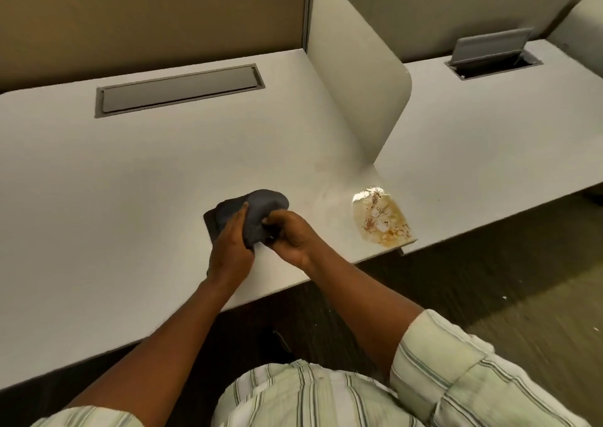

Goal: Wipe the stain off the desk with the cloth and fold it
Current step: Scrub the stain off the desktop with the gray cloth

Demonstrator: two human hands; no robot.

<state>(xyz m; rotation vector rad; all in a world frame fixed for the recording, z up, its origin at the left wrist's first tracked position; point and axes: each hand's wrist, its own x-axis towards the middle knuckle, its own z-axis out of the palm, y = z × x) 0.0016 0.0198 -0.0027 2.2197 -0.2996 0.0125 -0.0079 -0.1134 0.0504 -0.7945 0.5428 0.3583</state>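
A dark grey cloth [261, 205] is bunched up on the white desk [130, 172], near its front edge. My left hand [232, 244] grips the cloth's left side, thumb on top. My right hand [288, 233] pinches its right lower edge. A brown and yellowish stain [380, 219] with dark specks and a wet sheen lies on the desk to the right of the cloth, close to the front edge and just in front of the divider's end. The cloth and the stain are apart.
A white upright divider [355, 77] splits the desk behind the stain. A closed cable hatch [179, 88] sits at the back left, and an open one [492, 54] at the back right. Brown partition walls stand behind. Dark carpet lies below the desk edge.
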